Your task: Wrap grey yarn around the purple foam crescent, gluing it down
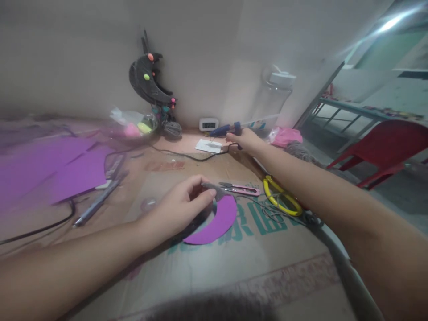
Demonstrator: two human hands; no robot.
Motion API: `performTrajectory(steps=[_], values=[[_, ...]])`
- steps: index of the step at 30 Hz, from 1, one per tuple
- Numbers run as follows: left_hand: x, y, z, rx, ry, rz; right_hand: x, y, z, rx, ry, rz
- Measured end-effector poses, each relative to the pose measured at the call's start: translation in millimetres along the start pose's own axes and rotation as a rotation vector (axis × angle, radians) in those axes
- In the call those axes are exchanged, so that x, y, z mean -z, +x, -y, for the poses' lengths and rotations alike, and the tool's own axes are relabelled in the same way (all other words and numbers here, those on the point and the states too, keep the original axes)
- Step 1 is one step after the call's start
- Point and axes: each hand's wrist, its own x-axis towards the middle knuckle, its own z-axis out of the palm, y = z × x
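Observation:
A purple crescent cutout (223, 221) lies on the cardboard, with dark grey material (219, 191) covering its upper tip. My left hand (187, 200) has thumb and fingers closed on that grey tip. Farther back, my right hand (247, 140) is wrapped round the handle of a blue glue gun (220, 131), whose nozzle points left over a small white card (207, 146). Pink thread snips (245, 190) rest just beyond the crescent. Right of them, beneath my right forearm, are yellow-handled scissors (284, 199) and loose grey yarn (267, 207).
Purple sheets (76, 169) and a cutter knife (96, 203) lie at left. Against the wall stand a bowl (133, 133), a small digital clock (209, 124) and a pink bag (286, 136). A grey crescent ornament (143, 82) hangs above. A black cord (187, 156) crosses the cardboard. A red chair (394, 147) stands right.

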Motion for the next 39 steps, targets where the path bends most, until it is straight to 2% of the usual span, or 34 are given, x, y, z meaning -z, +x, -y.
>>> performTrajectory(steps=[4, 9, 12, 14, 16, 19, 22, 25, 27, 29, 35, 39], values=[[0.7, 0.8, 1.6, -0.025, 0.037, -0.011, -9.0, 9.5, -4.7, -0.034, -0.044, 0.054], [2.0, 0.0, 1.7, -0.030, 0.058, -0.002, 7.5, -3.6, -2.6, -0.001, -0.089, 0.041], [2.1, -0.7, 1.8, -0.040, 0.033, -0.001, 25.2, -31.0, 3.2, 0.047, -0.074, -0.044], [1.8, -0.8, 1.9, -0.051, 0.016, -0.005, 35.2, -59.0, 11.3, 0.091, -0.054, -0.106], [1.4, -0.9, 1.4, -0.051, 0.011, -0.010, 40.5, -92.9, 21.9, 0.135, 0.048, -0.102], [0.9, -1.0, -1.0, -0.051, 0.043, -0.027, 37.3, -144.0, 36.6, 0.088, 0.330, 0.124], [0.9, -1.0, -3.9, -0.064, 0.074, -0.040, 25.0, -178.7, 43.2, -0.113, 0.563, 0.408], [1.3, -0.5, -4.8, -0.063, 0.074, -0.035, 13.6, -188.9, 41.7, -0.237, 0.660, 0.617], [1.7, -0.1, -4.2, -0.037, 0.075, -0.035, 10.2, -186.9, 38.2, -0.230, 0.666, 0.665], [2.1, 0.1, -3.5, -0.021, 0.078, -0.032, 9.7, -183.4, 34.8, -0.173, 0.609, 0.618], [1.8, -0.4, -4.5, -0.033, 0.080, -0.033, 11.0, -184.0, 32.9, 0.024, 0.300, 0.314], [1.3, -1.2, -5.7, -0.038, 0.075, -0.038, 10.4, -186.3, 33.8, 0.089, 0.156, 0.216]])
